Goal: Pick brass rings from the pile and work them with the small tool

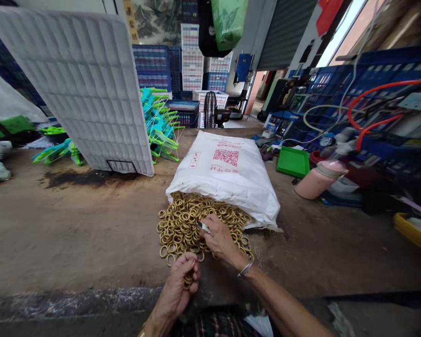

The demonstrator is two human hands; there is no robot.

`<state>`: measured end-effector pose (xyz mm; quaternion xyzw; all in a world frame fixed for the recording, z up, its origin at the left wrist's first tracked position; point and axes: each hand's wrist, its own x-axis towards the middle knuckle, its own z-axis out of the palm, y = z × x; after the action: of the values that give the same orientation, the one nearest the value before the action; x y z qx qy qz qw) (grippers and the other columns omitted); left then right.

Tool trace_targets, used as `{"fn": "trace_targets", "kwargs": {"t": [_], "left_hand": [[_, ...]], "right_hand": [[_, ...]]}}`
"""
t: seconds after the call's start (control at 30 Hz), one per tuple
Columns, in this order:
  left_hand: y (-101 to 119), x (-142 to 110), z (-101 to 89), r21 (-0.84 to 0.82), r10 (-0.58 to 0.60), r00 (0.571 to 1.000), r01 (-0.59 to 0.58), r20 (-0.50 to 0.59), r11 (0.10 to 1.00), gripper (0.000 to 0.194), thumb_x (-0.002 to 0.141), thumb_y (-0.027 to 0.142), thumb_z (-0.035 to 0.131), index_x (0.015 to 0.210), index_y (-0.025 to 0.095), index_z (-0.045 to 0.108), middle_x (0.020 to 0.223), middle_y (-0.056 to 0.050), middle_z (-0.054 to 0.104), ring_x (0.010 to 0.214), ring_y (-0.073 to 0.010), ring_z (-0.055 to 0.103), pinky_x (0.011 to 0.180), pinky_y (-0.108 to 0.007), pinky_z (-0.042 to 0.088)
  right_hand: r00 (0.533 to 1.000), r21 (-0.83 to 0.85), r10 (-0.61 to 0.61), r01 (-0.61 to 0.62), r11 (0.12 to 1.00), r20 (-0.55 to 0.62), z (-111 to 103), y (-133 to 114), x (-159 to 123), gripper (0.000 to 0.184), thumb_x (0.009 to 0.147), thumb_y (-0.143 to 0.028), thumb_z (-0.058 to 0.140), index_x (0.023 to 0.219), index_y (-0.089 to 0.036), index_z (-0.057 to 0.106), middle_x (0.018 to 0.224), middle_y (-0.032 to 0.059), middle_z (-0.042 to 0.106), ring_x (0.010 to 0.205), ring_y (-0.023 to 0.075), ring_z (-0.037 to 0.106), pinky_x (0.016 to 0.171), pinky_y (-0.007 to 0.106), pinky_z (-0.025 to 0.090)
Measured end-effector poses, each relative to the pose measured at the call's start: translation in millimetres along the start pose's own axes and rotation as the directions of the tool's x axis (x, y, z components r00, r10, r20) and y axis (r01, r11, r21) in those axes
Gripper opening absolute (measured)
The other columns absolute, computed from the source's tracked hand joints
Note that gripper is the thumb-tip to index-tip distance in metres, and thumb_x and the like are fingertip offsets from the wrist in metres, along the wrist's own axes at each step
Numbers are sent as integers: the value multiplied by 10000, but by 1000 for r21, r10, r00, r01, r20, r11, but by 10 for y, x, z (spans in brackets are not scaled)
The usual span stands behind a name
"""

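Nearest, the left hand [179,284] is holding its fingers curled around a few brass-coloured rings [188,280]. Just beyond, the right hand [220,238] is resting at the ring pile [182,223], a small white-and-dark item [205,227] showing by its fingers; whether they are gripping anything, I cannot tell. The pile is lying on the worktop [73,224], spilling from a white sack [210,164]. Seemingly, little is done: most rings are remaining in the heap.

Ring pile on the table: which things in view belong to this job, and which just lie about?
Seemingly in use:
golden rings
white sack, rings at mouth
left hand, holding rings
right hand, at the rings

Probably just lying about:
green tray
pink bottle
yellow box
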<state>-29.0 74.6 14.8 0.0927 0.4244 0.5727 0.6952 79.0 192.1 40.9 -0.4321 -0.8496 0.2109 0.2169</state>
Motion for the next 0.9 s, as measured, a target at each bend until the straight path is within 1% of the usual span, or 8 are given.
{"fn": "trace_targets", "kwargs": {"t": [0.1, 0.23, 0.4, 0.6, 0.7, 0.77, 0.83, 0.9], "left_hand": [[41, 35, 30, 191, 124, 989, -108, -75, 976, 326, 643, 413, 681, 798, 181, 512, 553, 70, 469, 402, -34, 341, 369, -147, 148], [84, 87, 59, 488, 368, 926, -282, -86, 826, 304, 711, 418, 600, 886, 175, 550, 561, 61, 476, 424, -57, 352, 400, -175, 236], [93, 100, 91, 623, 533, 844, -449, 60, 641, 257, 748, 288, 574, 973, 168, 607, 698, 11, 561, 622, -106, 486, 589, -214, 386], [118, 57, 163, 559, 520, 849, -474, 87, 680, 220, 702, 209, 636, 915, 183, 682, 879, -50, 676, 801, -176, 591, 754, -266, 439], [139, 41, 175, 524, 542, 839, -487, 56, 699, 181, 647, 168, 682, 822, 197, 718, 863, -61, 697, 822, -208, 604, 787, -288, 443], [151, 42, 159, 542, 568, 822, -492, 33, 681, 158, 625, 150, 696, 766, 211, 730, 818, -56, 701, 799, -212, 603, 792, -293, 440], [162, 50, 129, 600, 599, 800, -497, 37, 626, 137, 620, 146, 698, 727, 224, 733, 771, -48, 698, 762, -207, 597, 786, -295, 436], [169, 60, 97, 673, 634, 771, -499, 59, 545, 124, 622, 151, 695, 710, 231, 730, 727, -39, 689, 722, -198, 588, 763, -291, 434]], "right_hand": [[997, 302, 77, -78, 950, 14, -40, 59, -67, 190, 799, -219, 423, 630, -182, 504, 608, -24, 475, 581, 103, 417, 549, 209, 310], [960, 608, 232, -278, 744, 156, -24, 94, -162, 102, 709, -231, 476, 770, -179, 540, 586, -57, 479, 532, 89, 401, 514, 201, 311], [902, 719, 297, -430, 546, 314, -5, 1, -247, 129, 663, -252, 501, 763, -178, 535, 545, -75, 465, 476, 69, 371, 457, 187, 270], [802, 737, 222, -597, 318, 554, -111, -196, -294, 118, 651, -235, 496, 756, -201, 456, 489, -109, 429, 340, 31, 221, 352, 177, 135], [779, 723, 182, -626, 291, 600, -130, -221, -309, 121, 668, -236, 493, 778, -205, 452, 499, -109, 440, 332, 25, 211, 348, 171, 130], [770, 705, 175, -635, 316, 614, -108, -196, -313, 120, 696, -239, 480, 808, -203, 461, 501, -106, 459, 328, 26, 214, 356, 171, 152], [813, 709, 213, -578, 405, 541, -75, -153, -313, 106, 726, -237, 469, 822, -192, 480, 511, -91, 489, 357, 39, 294, 388, 172, 223], [886, 704, 248, -462, 540, 392, -51, -116, -320, 85, 765, -247, 455, 782, -177, 500, 532, -68, 508, 445, 60, 397, 462, 178, 302]]}}
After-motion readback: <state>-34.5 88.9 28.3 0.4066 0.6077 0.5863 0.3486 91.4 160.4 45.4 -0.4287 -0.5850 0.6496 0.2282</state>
